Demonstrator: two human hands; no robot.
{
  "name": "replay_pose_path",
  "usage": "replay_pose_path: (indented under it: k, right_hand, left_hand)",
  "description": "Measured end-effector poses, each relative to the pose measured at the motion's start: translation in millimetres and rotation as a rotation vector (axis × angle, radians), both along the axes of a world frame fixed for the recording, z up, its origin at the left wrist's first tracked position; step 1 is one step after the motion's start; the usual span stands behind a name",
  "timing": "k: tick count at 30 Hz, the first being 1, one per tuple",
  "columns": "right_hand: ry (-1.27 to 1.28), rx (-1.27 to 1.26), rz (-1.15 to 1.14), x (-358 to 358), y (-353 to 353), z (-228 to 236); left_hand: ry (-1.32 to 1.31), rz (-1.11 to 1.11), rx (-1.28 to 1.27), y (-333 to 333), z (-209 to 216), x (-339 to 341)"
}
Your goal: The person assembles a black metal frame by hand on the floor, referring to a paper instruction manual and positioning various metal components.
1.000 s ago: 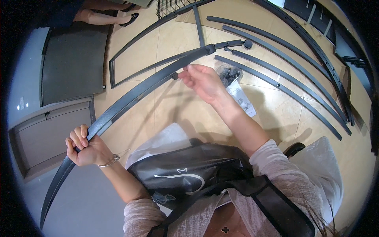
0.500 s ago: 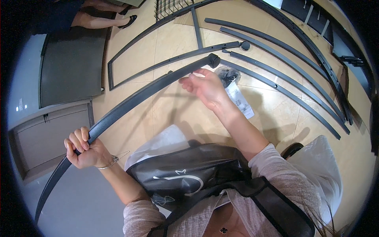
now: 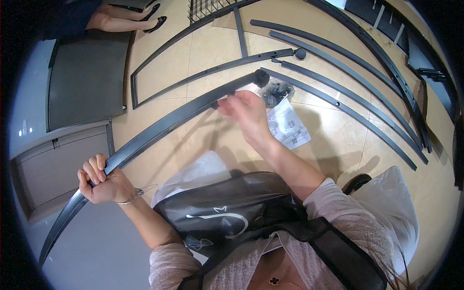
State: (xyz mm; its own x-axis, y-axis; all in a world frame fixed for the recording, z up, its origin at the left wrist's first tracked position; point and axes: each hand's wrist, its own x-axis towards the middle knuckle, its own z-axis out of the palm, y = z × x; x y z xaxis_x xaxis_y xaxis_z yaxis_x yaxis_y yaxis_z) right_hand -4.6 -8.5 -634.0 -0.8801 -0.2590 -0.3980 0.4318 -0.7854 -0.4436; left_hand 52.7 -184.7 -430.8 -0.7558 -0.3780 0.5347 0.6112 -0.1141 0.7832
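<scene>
Left hand (image 3: pixel 102 181) fists around dark rail (image 3: pixel 159 130); right hand (image 3: pixel 244 112) pinches it, fingertips hiding the contact.

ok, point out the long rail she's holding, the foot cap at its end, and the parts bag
rail (image 3: pixel 164 126), head view, mid-span between the hands
foot cap (image 3: pixel 261 77), head view, round black end
parts bag (image 3: pixel 276 92), head view, dark hardware inside

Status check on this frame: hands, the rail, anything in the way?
Left hand gripping dark metal rail. Right hand pinching it near the capped end. Plastic hardware bag lies just beyond; nothing blocking.
</scene>
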Motion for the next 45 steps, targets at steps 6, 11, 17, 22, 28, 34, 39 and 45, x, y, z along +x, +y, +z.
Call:
replay_pose_path:
  k: [6, 11, 17, 22, 28, 34, 39, 45]
  right_hand:
    - [0.23, 0.537, -0.166, 4.4, -1.4, -7.6]
    - [0.342, 0.706, -0.229, -3.5, 5.1, -11.5]
    - [0.409, 0.633, 0.009, -18.4, 31.2, -4.2]
    - [0.33, 0.323, 0.15, -28.1, 39.1, -6.5]
    - [0.158, -0.062, 0.151, -35.0, 34.9, -9.5]
    - [0.137, 0.015, 0.041, -34.9, 28.9, -13.7]
    - [0.001, -0.216, -0.029, -37.1, 22.7, -19.5]
    - [-0.117, -0.134, -0.142, -30.6, 6.3, -14.4]
  left_hand:
    - [0.025, 0.055, 0.061, -1.3, -1.1, -3.0]
    - [0.034, 0.1, 0.097, 2.6, -1.3, -4.2]
    - [0.048, 0.054, 0.098, 1.2, -0.1, -2.9]
    - [0.042, 0.013, 0.087, -0.3, 0.5, -1.7]
    - [0.033, 0.023, 0.024, 2.6, -0.7, -1.5]
    - [0.026, 0.036, 0.029, 8.1, -3.2, -0.3]
    - [0.023, -0.011, -0.018, 13.2, -7.3, -2.7]
    - [0.004, -0.038, -0.03, 19.1, -8.0, 0.6]
